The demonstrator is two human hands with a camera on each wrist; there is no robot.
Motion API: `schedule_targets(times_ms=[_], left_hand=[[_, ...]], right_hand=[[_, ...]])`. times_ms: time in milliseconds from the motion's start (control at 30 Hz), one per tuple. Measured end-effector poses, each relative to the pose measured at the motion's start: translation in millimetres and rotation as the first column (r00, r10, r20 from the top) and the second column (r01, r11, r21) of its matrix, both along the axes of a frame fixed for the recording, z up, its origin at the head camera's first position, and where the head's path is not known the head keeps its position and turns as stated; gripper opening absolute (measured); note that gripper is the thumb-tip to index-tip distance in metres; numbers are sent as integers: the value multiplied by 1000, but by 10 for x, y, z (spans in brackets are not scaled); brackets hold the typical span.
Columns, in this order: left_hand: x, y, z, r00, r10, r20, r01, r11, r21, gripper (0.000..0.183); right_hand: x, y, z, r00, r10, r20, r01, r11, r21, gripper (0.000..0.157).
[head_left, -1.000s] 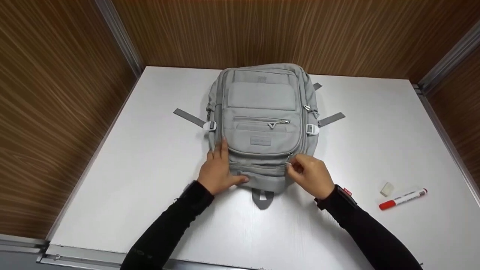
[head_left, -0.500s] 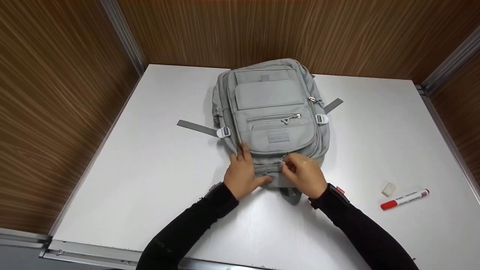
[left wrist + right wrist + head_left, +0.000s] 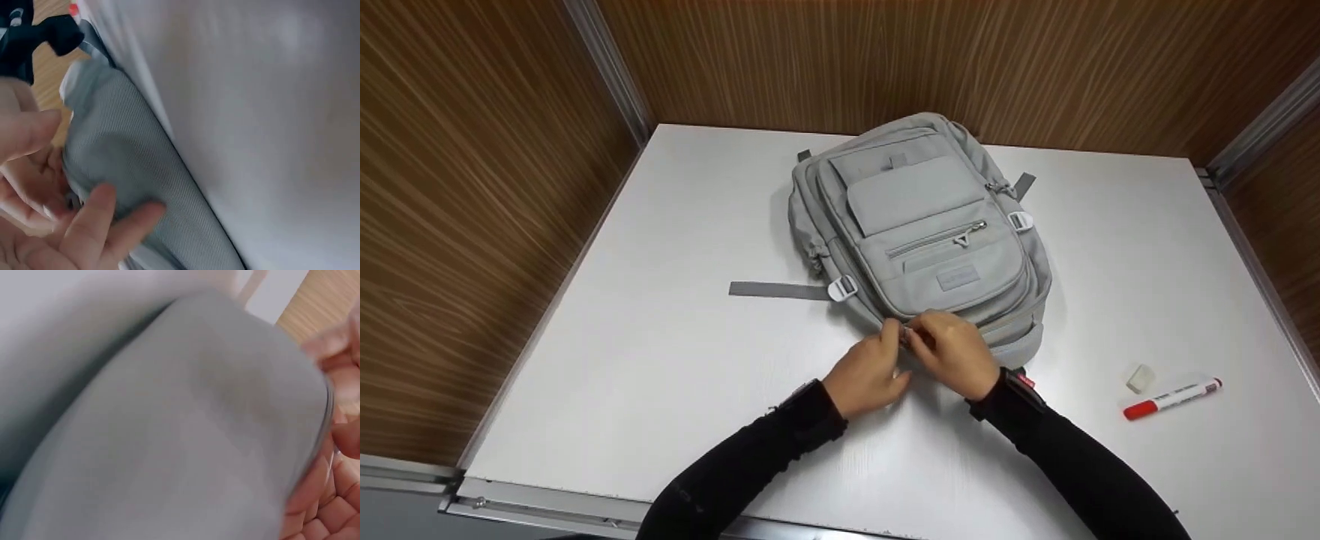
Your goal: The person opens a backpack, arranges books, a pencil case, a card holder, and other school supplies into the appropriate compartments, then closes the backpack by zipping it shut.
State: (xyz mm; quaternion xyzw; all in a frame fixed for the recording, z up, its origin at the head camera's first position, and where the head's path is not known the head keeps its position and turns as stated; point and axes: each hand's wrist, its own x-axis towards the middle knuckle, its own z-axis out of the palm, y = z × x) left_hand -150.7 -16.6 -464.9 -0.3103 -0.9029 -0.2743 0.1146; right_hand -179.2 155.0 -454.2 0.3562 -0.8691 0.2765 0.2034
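Observation:
A grey backpack (image 3: 915, 217) lies at an angle on the white table, front pockets up, its bottom toward me. My right hand (image 3: 956, 356) pinches a small zipper pull at the lower left corner of the bag. My left hand (image 3: 866, 379) is right beside it, index finger almost meeting the right fingertips, thumb held apart. In the left wrist view, left fingers (image 3: 93, 225) rest against the bag's ribbed grey fabric (image 3: 135, 129). The right wrist view has a blurred grey panel (image 3: 169, 416) covering part of the hands. Fingertips hide most of the zipper pull.
A red-capped white marker (image 3: 1174, 397) and a small pale eraser-like block (image 3: 1140, 378) lie to the right on the white table (image 3: 660, 375). A grey strap (image 3: 776, 289) sticks out left of the backpack. Wood-grain panels (image 3: 810, 67) stand behind and at both sides.
The backpack has turned, its bottom swinging to the right. My right hand has moved left along the lower zipper. My left hand has shifted right, and its fingers have left the bag's front edge.

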Motion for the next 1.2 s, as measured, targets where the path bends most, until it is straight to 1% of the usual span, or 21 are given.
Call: schedule_targets(times_ms=[67, 100, 133, 200, 233, 300, 333, 400, 467, 533, 633, 700, 800, 867, 967, 1067, 1200], left_hand=[[-46, -67, 121, 999, -13, 42, 15, 999, -37, 39], [-88, -115, 196, 999, -9, 42, 11, 998, -63, 33], [-141, -167, 277, 999, -2, 33, 5, 996, -90, 28], [-284, -272, 439, 1000, 25, -16, -27, 989, -146, 26], [-375, -321, 514, 998, 42, -52, -51, 983, -177, 31], [-584, -414, 624, 991, 75, -112, -100, 965, -242, 51], [-694, -452, 660, 989, 86, -123, -117, 953, -278, 63], [-904, -513, 695, 988, 111, -108, -142, 930, -338, 87], [-1081, -557, 687, 987, 145, -64, -158, 909, -387, 101], [-1220, -581, 653, 984, 179, -9, -166, 894, -416, 106], [-1359, -589, 585, 972, 219, 83, -167, 896, -411, 109], [-1419, -577, 540, 963, 232, 137, -165, 909, -382, 108], [-1460, -588, 458, 950, 247, 189, -174, 926, -336, 105], [-1476, -583, 402, 948, 251, 194, -181, 931, -318, 105], [-1489, -568, 316, 950, 256, 182, -195, 935, -296, 105], [-1477, -541, 248, 951, 267, 155, -216, 935, -282, 105], [-1417, -477, 209, 946, 301, 122, -257, 924, -284, 106]], right_hand=[[15, 24, 2, 1000, -2, 3, 2, 1000, -8, 5], [25, 41, 6, 1000, -2, 6, 3, 1000, -17, 5], [35, 59, 11, 1000, 1, 10, -1, 1000, -27, 5], [54, 91, 22, 1000, 10, 20, -9, 999, -37, 4], [63, 107, 30, 1000, 11, 22, -10, 999, -37, 4], [76, 131, 40, 999, 13, 30, -12, 999, -38, 4], [80, 139, 42, 999, 14, 33, -13, 999, -40, 5], [90, 149, 44, 999, 9, 36, -8, 999, -38, 5], [101, 158, 40, 999, 6, 39, -5, 999, -40, 5], [116, 164, 41, 999, 3, 35, -1, 999, -43, 6], [138, 178, 41, 1000, -2, 28, 3, 999, -42, 7], [151, 190, 44, 1000, -4, 24, 4, 999, -38, 5], [162, 188, 35, 1000, -4, 25, 5, 1000, -31, 4], [163, 195, 30, 1000, -8, 28, 9, 999, -31, 4], [159, 215, 24, 999, -10, 32, 12, 999, -42, 4], [147, 247, 19, 999, -14, 35, 16, 998, -54, 5], [142, 316, -4, 999, -46, 21, 47, 997, -60, 5]])
